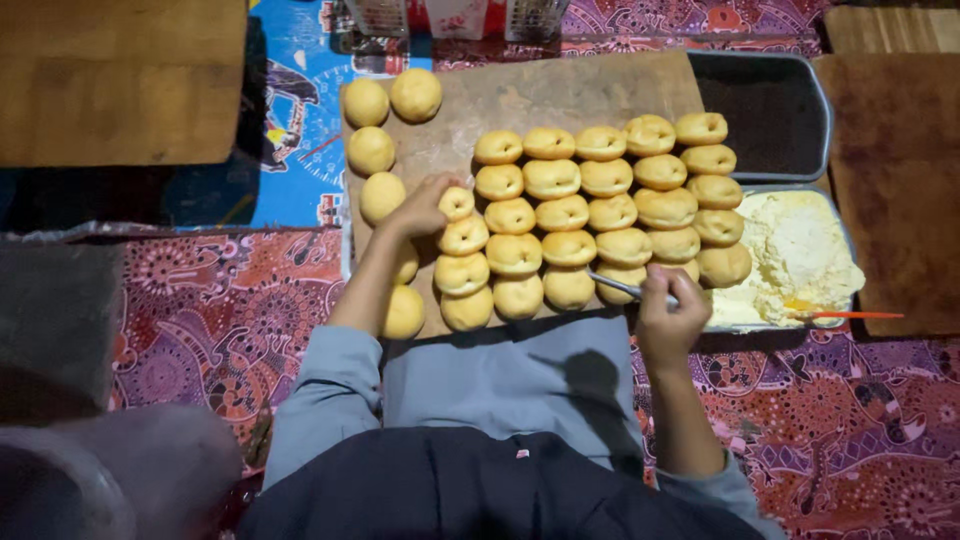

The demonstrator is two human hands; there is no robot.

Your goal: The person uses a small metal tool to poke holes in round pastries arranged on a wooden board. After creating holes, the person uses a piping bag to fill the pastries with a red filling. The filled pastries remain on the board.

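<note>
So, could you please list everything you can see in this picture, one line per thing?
wooden board: one, brown, centre, under the buns
split buns: about two dozen, golden, in rows on the board
whole buns: about seven, golden, along the board's left edge
dark tray: one, black contents, upper right
cream tray: one, pale yellow filling, right of the buns
orange-handled tool: one, lying in the cream tray
patterned cloth: red and purple, underneath
left hand: fingers on a bun at the rows' left end
right hand: grips a metal knife
</note>
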